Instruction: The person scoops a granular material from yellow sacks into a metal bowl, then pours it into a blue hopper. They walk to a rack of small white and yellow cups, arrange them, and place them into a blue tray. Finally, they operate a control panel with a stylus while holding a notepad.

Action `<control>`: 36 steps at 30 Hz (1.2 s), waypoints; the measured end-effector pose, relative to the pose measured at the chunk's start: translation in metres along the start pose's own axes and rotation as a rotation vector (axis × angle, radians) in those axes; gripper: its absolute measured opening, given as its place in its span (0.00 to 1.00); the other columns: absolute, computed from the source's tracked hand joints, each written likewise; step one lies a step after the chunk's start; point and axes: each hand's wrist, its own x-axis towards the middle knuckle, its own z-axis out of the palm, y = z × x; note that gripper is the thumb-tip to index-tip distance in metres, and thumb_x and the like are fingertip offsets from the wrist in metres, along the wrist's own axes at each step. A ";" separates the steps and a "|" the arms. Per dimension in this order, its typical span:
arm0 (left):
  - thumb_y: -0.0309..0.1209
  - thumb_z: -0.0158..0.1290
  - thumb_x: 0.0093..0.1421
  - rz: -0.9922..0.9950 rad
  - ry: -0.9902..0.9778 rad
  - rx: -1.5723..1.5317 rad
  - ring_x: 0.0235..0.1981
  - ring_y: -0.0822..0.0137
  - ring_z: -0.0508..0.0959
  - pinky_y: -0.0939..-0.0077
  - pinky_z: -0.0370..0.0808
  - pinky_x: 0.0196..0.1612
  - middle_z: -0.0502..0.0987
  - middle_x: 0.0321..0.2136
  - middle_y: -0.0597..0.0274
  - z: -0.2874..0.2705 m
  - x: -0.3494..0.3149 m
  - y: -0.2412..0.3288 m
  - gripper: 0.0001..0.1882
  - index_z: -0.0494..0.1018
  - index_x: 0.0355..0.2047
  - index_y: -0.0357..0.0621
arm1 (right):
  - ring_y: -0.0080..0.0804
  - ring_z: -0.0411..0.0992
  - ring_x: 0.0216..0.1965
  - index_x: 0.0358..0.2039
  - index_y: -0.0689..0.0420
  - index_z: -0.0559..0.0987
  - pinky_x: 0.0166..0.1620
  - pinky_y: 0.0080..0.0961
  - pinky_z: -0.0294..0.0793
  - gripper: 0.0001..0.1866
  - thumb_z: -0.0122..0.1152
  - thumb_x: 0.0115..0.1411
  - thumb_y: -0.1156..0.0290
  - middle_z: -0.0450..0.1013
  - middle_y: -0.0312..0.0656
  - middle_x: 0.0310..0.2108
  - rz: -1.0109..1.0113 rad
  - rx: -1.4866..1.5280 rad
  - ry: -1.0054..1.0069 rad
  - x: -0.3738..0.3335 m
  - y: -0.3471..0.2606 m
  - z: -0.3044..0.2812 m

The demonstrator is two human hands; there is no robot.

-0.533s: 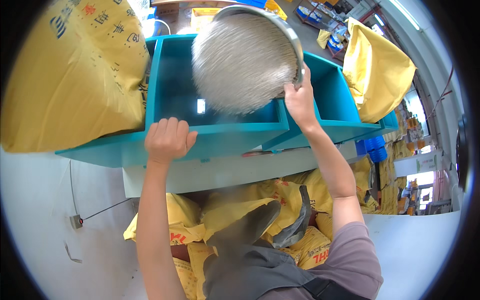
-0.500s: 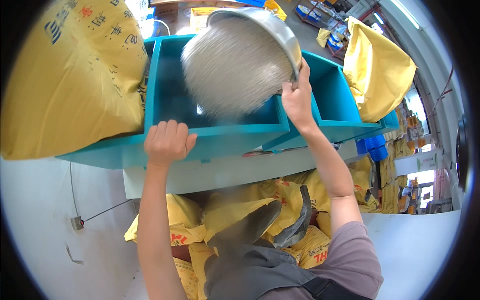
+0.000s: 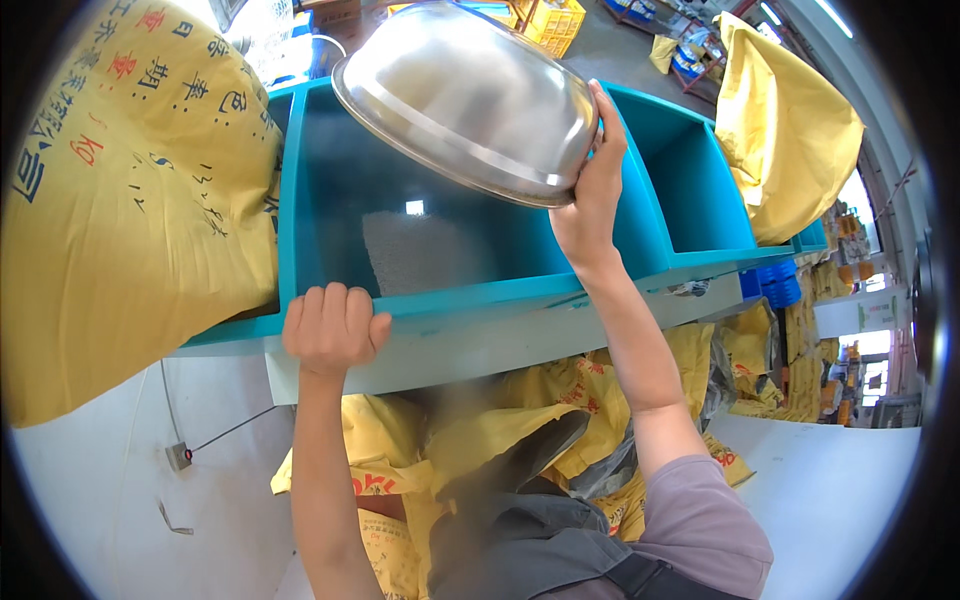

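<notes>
My right hand [image 3: 592,190] grips the rim of a shiny metal bowl [image 3: 475,95], which is tipped over so that its rounded underside faces me. Below it lies the open compartment of a teal bin [image 3: 330,170], with a patch of greyish granules [image 3: 420,252] on its floor. Whether anything is left inside the bowl is hidden. My left hand [image 3: 336,328] is closed over the near edge of the bin, to the left of the granules.
A big yellow sack [image 3: 150,200] stands in the bin's left part. Another yellow sack [image 3: 785,130] rests over the compartments at the right. Several yellow sacks [image 3: 570,410] lie beneath the bin. A yellow crate [image 3: 550,25] is at the back.
The bowl has turned right over, from its granule-filled mouth showing to its underside showing. Granules that were pouring out now lie in the compartment. My left hand keeps its hold on the edge.
</notes>
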 end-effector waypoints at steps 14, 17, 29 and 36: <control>0.35 0.51 0.63 -0.079 -0.105 0.026 0.31 0.54 0.75 0.61 0.71 0.36 0.73 0.26 0.56 -0.008 -0.002 0.007 0.10 0.72 0.28 0.45 | 0.38 0.78 0.34 0.46 0.61 0.80 0.42 0.32 0.77 0.14 0.61 0.59 0.80 0.79 0.48 0.35 0.046 -0.785 -0.025 -0.143 -0.037 -0.141; 0.35 0.48 0.64 -0.139 0.090 0.025 0.28 0.54 0.72 0.60 0.68 0.37 0.67 0.20 0.58 -0.008 0.000 0.026 0.15 0.65 0.21 0.46 | 0.38 0.71 0.51 0.55 0.63 0.74 0.56 0.31 0.69 0.19 0.57 0.64 0.77 0.73 0.47 0.51 0.515 -0.383 -0.119 -0.254 -0.084 -0.231; 0.40 0.65 0.56 -1.528 -0.910 -0.124 0.69 0.38 0.55 0.49 0.54 0.69 0.55 0.66 0.33 -0.226 -0.323 0.386 0.49 0.51 0.68 0.28 | 0.51 0.65 0.63 0.67 0.60 0.59 0.58 0.41 0.74 0.31 0.48 0.62 0.77 0.63 0.53 0.64 0.232 0.123 -1.511 -0.497 -0.055 -0.137; 0.32 0.53 0.64 -2.176 -0.880 -0.573 0.35 0.49 0.78 0.58 0.73 0.42 0.78 0.33 0.43 -0.280 -0.398 0.443 0.16 0.70 0.46 0.31 | 0.49 0.76 0.44 0.50 0.61 0.76 0.43 0.38 0.82 0.19 0.59 0.57 0.74 0.76 0.49 0.44 0.228 0.276 -1.649 -0.706 0.003 0.011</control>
